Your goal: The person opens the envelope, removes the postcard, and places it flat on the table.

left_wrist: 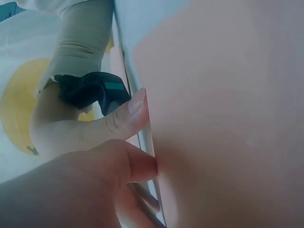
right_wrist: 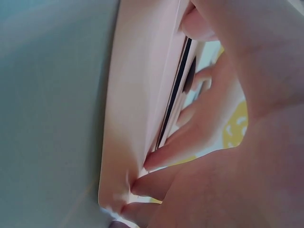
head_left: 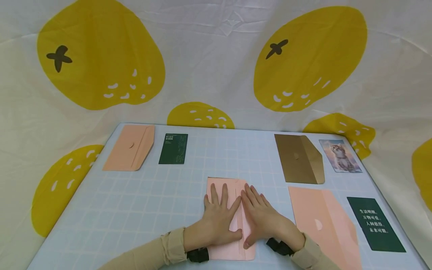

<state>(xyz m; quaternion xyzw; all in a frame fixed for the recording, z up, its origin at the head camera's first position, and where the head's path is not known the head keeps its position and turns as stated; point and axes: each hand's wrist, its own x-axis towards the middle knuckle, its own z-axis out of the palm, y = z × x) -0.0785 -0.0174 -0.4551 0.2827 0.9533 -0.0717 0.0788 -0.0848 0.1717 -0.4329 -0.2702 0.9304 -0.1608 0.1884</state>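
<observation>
Pale pink rectangular paper envelope: near centre.
Left hand: fingers spread on it, gripping nothing.
Right hand: straight fingers on its right side, gripping nothing.
Handling: we judge it light, bendable, easily creased.
Hold: we favour its edges.

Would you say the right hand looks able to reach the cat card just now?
Probably yes: the cat card lies uncovered and nothing tall stands between, though the right hand would first have to leave the pink envelope under it.

The envelope is matt paper; the backdrop, cloth.
</observation>
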